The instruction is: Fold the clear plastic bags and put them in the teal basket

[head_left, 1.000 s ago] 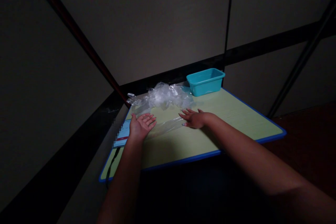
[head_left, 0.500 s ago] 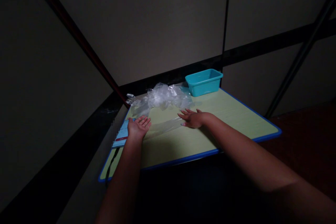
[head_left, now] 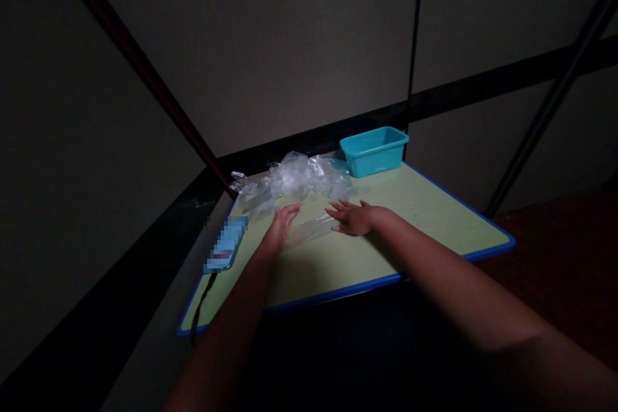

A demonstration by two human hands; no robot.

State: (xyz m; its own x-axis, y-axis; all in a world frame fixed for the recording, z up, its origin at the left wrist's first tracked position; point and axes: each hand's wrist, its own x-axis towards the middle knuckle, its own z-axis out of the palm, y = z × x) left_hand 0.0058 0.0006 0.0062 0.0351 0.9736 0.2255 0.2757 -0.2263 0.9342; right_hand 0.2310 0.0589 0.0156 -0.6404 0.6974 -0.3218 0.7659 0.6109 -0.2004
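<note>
Left of our left hand, pixelation blurs the flat blue thing; our right hand hides part of the clear plastic.

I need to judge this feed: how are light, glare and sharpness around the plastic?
Head view: dim, nearly black below the table; bright glints on the crumpled plastic; the flat film by the right hand shows faintly; soft shadow between the forearms; the blue item at left is pixelated.

The pale green bench has a blue rim. On it lie a flat clear plastic bag, a crumpled clear plastic heap behind that, an upright turquoise tub and, near the left edge, a blurred blue flat object.
</note>
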